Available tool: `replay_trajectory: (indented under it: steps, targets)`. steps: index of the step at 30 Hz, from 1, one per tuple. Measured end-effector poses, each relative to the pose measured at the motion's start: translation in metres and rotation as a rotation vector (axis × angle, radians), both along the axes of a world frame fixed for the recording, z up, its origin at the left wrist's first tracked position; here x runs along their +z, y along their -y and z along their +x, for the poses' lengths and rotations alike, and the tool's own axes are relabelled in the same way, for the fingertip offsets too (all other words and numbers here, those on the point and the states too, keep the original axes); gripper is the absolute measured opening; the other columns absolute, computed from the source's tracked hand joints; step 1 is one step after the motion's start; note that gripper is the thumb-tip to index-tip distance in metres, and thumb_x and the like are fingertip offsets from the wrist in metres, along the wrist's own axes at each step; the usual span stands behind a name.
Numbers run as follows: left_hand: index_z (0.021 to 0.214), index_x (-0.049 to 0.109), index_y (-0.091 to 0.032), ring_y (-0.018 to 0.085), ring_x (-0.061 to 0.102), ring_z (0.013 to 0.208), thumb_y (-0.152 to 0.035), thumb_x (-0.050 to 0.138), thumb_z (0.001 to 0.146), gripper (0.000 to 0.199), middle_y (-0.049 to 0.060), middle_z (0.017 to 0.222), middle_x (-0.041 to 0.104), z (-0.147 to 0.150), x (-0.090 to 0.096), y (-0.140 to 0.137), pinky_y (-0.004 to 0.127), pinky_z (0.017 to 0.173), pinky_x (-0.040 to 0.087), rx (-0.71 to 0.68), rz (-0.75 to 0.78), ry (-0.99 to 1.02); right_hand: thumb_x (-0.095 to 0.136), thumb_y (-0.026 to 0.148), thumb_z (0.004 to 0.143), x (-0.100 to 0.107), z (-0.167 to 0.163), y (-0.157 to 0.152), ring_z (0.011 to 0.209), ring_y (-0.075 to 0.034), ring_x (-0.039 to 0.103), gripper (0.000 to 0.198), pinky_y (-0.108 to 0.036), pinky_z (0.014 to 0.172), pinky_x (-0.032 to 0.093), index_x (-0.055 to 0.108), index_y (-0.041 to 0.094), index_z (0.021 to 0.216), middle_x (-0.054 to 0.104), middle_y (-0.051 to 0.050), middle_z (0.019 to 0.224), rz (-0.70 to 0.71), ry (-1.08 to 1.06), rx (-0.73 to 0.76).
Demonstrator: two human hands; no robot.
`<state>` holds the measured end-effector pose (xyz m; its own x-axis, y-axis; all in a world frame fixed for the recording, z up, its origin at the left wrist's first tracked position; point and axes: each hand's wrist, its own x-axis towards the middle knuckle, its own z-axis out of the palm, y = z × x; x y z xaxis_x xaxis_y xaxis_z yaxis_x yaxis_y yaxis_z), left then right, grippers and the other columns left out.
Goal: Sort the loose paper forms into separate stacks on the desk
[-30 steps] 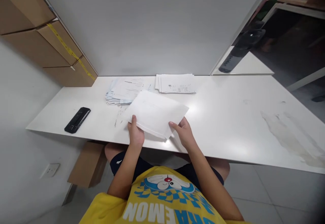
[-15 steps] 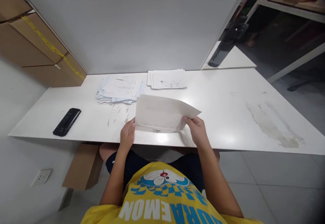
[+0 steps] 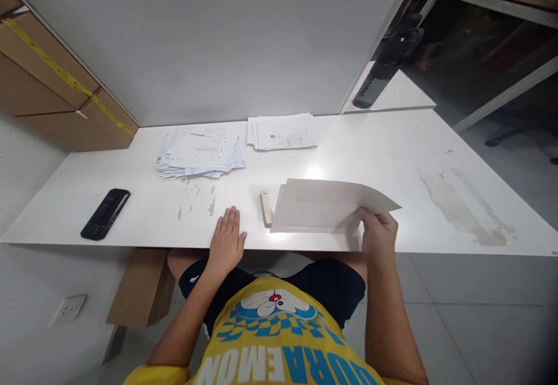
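Fingers [image 3: 386, 218] of the right hand [image 3: 378, 236] pinch paper [image 3: 318, 207] (beige object [image 3: 266, 208] at its nine o'clock); the left hand [image 3: 225, 242] lies flat, released.

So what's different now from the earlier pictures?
The left hand has let go of the paper and lies on the table; the right hand, holding it, has moved rightward. A cream-coloured object now shows beside the paper. The black object and paper stacks stayed put.

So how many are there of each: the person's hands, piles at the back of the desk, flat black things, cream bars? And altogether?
Hands: 2 (left hand, right hand holding paper)
Piles: 2 (left pile, right pile)
Flat black thing: 1
Cream bar: 1
Total: 6
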<state>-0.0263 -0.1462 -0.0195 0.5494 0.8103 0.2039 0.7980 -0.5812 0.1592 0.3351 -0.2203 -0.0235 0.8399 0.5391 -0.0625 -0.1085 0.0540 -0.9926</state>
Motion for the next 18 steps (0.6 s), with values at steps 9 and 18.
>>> replay_trajectory:
  steps: [9,18]
  targets:
    - [0.157,0.027,-0.003,0.031,0.023,0.154,-0.04,0.023,0.105,0.064,0.019,0.162,0.031,0.02,0.011,-0.01,0.053,0.124,0.026,0.133,-0.061,-0.036,0.073,0.03,0.063,0.015,0.003,0.012,0.086,-0.021,0.061,0.02,-0.042,0.09,0.052,0.069,0.016,0.076,0.061,0.002,0.074,0.101,0.187,-0.234]
    - [0.162,0.014,-0.014,0.031,0.024,0.154,-0.031,0.031,0.103,0.064,0.014,0.163,0.033,0.009,0.004,0.061,0.052,0.124,0.026,0.094,-0.048,0.086,0.072,0.03,0.061,0.026,0.005,0.034,0.082,-0.023,0.06,0.016,-0.045,0.087,0.052,0.068,0.019,0.073,0.063,0.0,0.076,0.102,0.247,-0.296]
